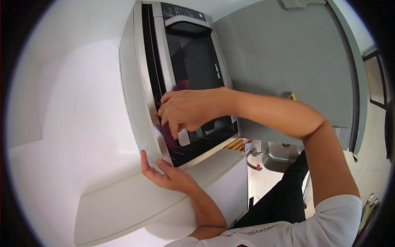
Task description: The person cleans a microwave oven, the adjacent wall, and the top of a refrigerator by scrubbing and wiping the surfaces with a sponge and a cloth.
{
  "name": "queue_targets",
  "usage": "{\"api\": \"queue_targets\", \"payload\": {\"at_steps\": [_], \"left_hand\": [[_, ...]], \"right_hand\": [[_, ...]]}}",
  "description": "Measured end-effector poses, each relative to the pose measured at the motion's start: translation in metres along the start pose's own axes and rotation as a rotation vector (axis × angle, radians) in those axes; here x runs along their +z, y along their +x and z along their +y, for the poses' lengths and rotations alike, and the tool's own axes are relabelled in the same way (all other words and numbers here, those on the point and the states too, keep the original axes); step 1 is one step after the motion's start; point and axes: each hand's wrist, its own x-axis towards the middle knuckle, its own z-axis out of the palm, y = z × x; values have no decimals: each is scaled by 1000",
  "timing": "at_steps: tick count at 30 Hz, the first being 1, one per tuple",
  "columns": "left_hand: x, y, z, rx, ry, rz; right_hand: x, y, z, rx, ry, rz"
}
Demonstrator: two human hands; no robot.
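Note:
My right hand (185, 109) is closed on a dark maroon cloth (168, 138), pressing it along the front edge of an oven (193, 57). Part of the cloth shows above my knuckles and part below my fingers. The oven has a dark glass door, a silver frame and a control panel at one end. My left hand (170, 177) is open, fingers spread, close to the oven's lower corner and holding nothing. Whether its fingertips touch the casing I cannot tell.
A large grey door panel (284, 61) stands to the right of the oven. Below it are a metal sink (279, 156) and a faucet (253, 160). The oven sits on a white cabinet (135, 201); a white wall (82, 94) rises on the left.

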Motion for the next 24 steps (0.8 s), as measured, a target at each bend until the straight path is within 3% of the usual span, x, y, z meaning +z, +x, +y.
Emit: {"api": "queue_targets", "payload": {"at_steps": [1,2,4,6,7,8,12,18,24], "left_hand": [[-1,0,2,121,196,-12],[-3,-1,2,116,177,-12],[-3,-4,-2,474,246,-33],[8,-10,1,471,75,-126],[13,-16,3,470,-82,-217],[18,-22,5,330,-185,-292],[36,-30,-2,196,-298,-246],[39,-25,-6,327,-214,-371],[45,-27,-10,360,-57,-434]], "right_hand": [[-12,-5,-8,78,-70,25],[-21,-9,-16,154,-140,50],[-24,-12,-28,290,-182,145],[-15,-8,-46,512,-148,330],[-4,-2,-52,526,-101,411],[13,4,-54,503,-251,456],[41,9,-31,551,-503,541],[-29,32,60,576,-791,771],[-116,47,160,691,-1119,776]]}}
